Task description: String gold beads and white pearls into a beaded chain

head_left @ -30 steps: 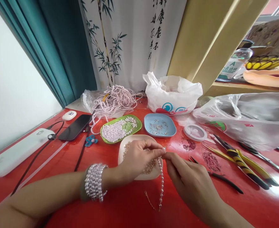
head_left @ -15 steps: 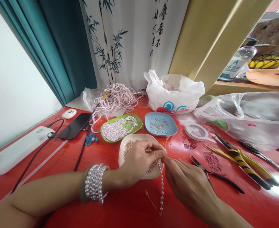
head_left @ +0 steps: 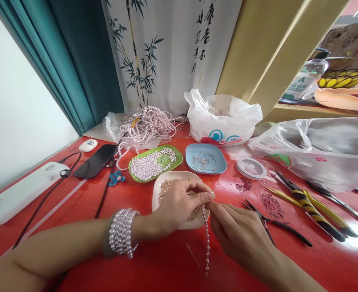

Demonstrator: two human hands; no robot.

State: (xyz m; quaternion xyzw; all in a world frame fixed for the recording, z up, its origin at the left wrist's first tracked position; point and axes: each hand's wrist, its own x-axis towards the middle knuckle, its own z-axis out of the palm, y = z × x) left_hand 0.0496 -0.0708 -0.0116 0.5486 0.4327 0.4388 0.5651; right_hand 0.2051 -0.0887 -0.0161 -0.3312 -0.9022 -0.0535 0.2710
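Observation:
My left hand (head_left: 179, 205) is closed in a pinch over the white dish, gripping the top of a beaded strand (head_left: 207, 245) that hangs toward the red tabletop. My right hand (head_left: 238, 227) meets it fingertip to fingertip, its thumb and fingers pressed together; what they hold is hidden. The white dish (head_left: 157, 190) contains small gold beads (head_left: 166, 188) and is partly covered by my left hand. Several rows of pearl beads form a bracelet (head_left: 122, 234) on my left wrist. A thin gold chain (head_left: 193, 254) trails beside the strand.
Behind the dish are a green tray (head_left: 177, 161) of pearl beads and a blue tray (head_left: 191, 152) of metal pins. Black-handled pliers (head_left: 268, 220) and yellow-black pliers (head_left: 303, 200) lie at right. A phone (head_left: 96, 161) and white power bank (head_left: 26, 192) are at left.
Both hands stay almost in place. The right fingertips have shifted very slightly left and down against the left ones; the strand still hangs between them.

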